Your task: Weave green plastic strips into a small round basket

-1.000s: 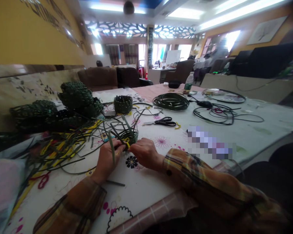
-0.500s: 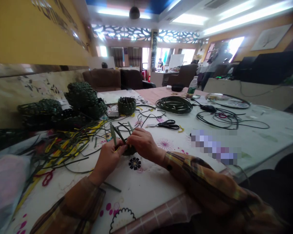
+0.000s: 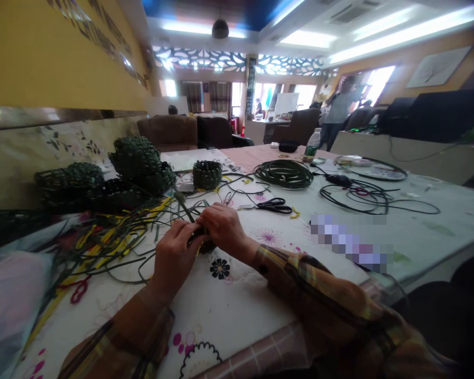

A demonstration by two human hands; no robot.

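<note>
- Nearest, two plaid sleeves reach over a flowered tablecloth [image 3: 237,300]. The left hand [image 3: 176,252] and right hand [image 3: 225,227] meet just above it, fingers closed around a small dark woven piece [image 3: 203,243], mostly hidden between them.
- Both hands pinch tightly; green strips [image 3: 184,206] rise out of the piece, past the knuckles.
- To weave well here, it seems wise to keep the left hand's pinch firm so the rows stay tight, and feed one strip at a time with the right.
- Left of the hands, touching distance away, lies a tangle of loose green and yellow strips [image 3: 110,237], likely to snag the free ends.
- Beyond, black scissors [image 3: 274,205] lie on the cloth, clear of the hands.
- Farther back sit a small finished basket [image 3: 207,174], a pile of dark woven baskets [image 3: 140,163], a coil of green strip [image 3: 283,173] and loops of black cord [image 3: 363,195].
- In the distance, a person stands near bright windows.
</note>
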